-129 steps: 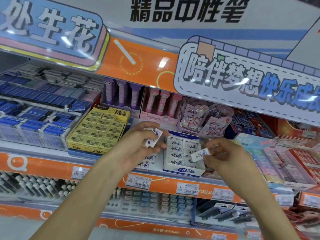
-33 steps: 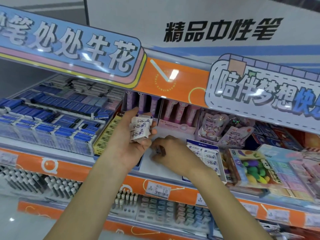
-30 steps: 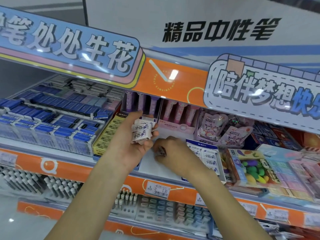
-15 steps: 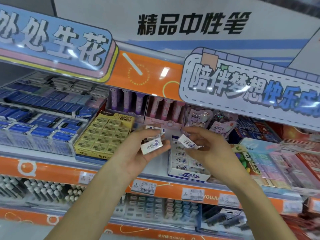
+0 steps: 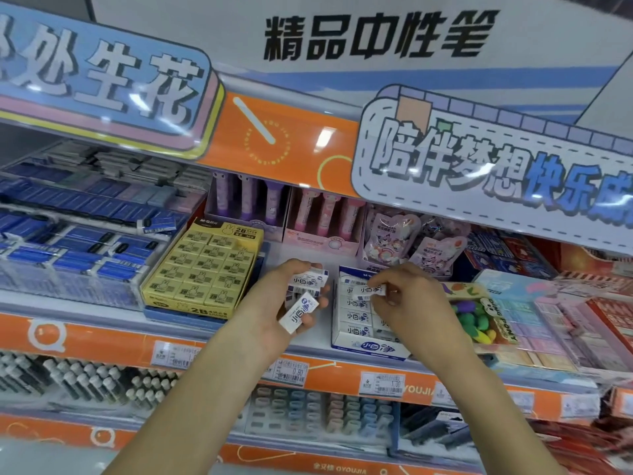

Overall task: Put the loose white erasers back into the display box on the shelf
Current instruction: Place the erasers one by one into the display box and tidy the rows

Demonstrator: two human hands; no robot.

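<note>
The white and blue display box point(image 5: 363, 347) stands on the middle shelf, with rows of white erasers in it. My left hand point(image 5: 274, 310) hovers just left of the box and grips a small stack of white erasers point(image 5: 301, 310), the lowest one tilted out. My right hand point(image 5: 407, 303) is over the box and pinches one white eraser point(image 5: 368, 292) above the upper rows. My right hand hides the right part of the box.
A yellow 2B eraser box point(image 5: 205, 269) sits left of my hands, with blue eraser packs point(image 5: 85, 248) further left. Pink and purple pen boxes point(image 5: 287, 214) stand behind. A colourful eraser pack point(image 5: 479, 313) lies right of the display box. Orange shelf edge point(image 5: 102, 341) carries price tags.
My right hand has lowered its eraser from beside the left hand's stack down onto the box's rows. The left hand stays beside the box with its stack.
</note>
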